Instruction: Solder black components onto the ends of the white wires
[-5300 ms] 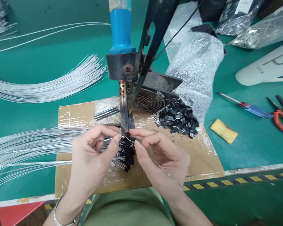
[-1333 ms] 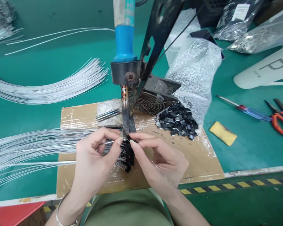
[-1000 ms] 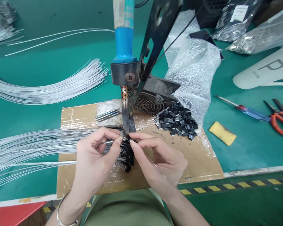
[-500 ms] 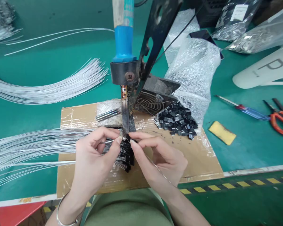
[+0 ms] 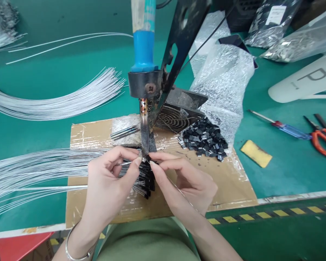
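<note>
A soldering iron with a blue handle [image 5: 143,49] is clamped upright, its tip pointing down between my hands. Just left of that tip, my left hand [image 5: 110,186] pinches a thin wire [image 5: 122,164] between thumb and forefinger. A small metallic piece at the wire's end is too small to make out. From the right, my right hand [image 5: 188,181] pinches a strand of solder wire [image 5: 182,195], whose end reaches the tip. Under my hands lies a bundle of grey wires [image 5: 51,165] with black ends [image 5: 147,186], partly hidden by my left hand.
A cardboard sheet [image 5: 228,188] covers the green bench. Small black parts [image 5: 205,139] are heaped beside a bubble-wrap bag [image 5: 225,83] and a fan [image 5: 174,117]. To the right lie a yellow sponge [image 5: 256,153], a screwdriver [image 5: 290,129] and red-handled cutters [image 5: 324,139]. More wires [image 5: 59,103] lie left.
Both hands stay pinched at the iron's tip in nearly the same place. The whole view has shifted very slightly; nothing else visibly differs.
</note>
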A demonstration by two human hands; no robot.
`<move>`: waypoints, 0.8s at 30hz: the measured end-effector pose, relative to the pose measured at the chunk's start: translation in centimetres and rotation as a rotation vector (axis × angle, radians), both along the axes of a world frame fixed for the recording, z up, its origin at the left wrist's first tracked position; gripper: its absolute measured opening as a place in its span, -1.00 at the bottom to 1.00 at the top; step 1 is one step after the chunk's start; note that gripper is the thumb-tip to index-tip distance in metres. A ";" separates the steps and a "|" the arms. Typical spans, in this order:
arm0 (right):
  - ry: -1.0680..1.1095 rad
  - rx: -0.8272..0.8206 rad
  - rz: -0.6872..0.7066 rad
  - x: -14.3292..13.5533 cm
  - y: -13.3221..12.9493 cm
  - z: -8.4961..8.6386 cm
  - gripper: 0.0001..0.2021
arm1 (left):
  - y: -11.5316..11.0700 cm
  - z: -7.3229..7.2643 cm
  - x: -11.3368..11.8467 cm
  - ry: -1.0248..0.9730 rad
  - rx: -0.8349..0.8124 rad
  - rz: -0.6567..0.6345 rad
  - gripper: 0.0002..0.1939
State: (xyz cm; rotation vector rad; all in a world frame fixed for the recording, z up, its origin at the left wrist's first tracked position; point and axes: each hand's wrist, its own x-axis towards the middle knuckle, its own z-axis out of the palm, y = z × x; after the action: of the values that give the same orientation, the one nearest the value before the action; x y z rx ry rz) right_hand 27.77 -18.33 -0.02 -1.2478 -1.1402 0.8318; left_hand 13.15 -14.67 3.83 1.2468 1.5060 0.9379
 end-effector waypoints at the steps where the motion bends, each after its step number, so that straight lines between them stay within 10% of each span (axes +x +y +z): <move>1: 0.007 -0.002 -0.004 0.0 0.0 0.0 -0.83 | 0.0 0.0 0.0 0.001 0.001 0.000 -0.90; 24: 0.008 -0.007 0.009 -0.1 0.2 0.1 -0.84 | 0.2 0.1 0.0 -0.037 -0.046 0.015 -0.89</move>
State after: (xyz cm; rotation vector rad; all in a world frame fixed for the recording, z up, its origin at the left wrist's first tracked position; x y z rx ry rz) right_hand 27.64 -18.09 0.10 -1.2446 -1.1382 0.8476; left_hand 13.15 -14.44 3.97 1.1810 1.5010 0.9263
